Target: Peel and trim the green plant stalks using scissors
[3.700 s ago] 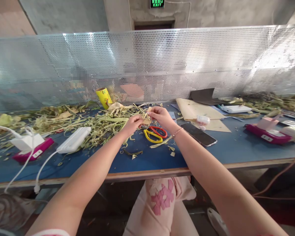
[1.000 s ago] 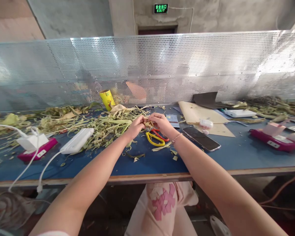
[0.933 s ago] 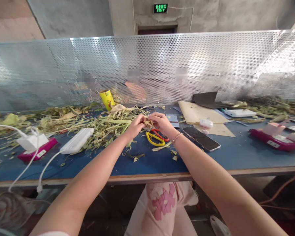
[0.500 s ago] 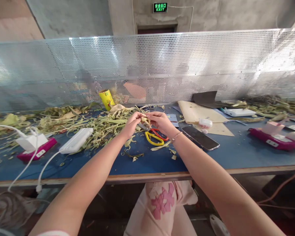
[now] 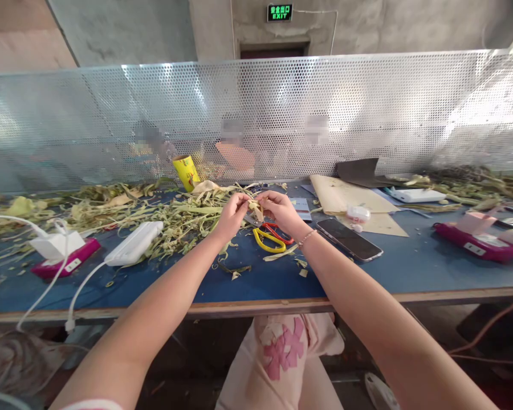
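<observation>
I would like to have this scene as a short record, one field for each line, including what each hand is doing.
Left hand: pinching a pale piece at its left side
Right hand: pinching the same pale piece at its right side
Scissors: on the blue table, yellow and red handles toward the person
Plants: dry-looking, heaped mainly left of the hands
Phone: right of the scissors, screen dark
Tube: yellow, tilted
Background: perforated panel, lit exit sign above

The head camera looks forward and down over both hands [image 5: 231,216].
</observation>
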A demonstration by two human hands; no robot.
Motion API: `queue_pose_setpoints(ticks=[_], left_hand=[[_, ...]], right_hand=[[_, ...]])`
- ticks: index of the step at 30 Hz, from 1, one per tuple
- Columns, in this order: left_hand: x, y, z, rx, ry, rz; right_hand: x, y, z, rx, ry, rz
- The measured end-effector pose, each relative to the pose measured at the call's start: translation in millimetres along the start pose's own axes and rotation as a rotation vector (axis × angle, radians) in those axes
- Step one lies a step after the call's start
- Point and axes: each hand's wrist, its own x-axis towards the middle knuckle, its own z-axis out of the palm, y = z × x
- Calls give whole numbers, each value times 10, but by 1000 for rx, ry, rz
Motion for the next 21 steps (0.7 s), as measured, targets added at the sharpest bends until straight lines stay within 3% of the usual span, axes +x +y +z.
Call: queue_pose_setpoints(ticks=[7,14,17,21], left_hand=[[-22,-59,55,88,77,68],[-8,-86,34,152,150,108],[13,-107,2,232,265,113],[22,-107,-7,195,253,35]], right_hand=[[18,19,5,-230,112,-112],[-7,16,-11,-128,10,-86],[4,39,-25,-175,16,-117],[47,92,-43,-333,55,-200]])
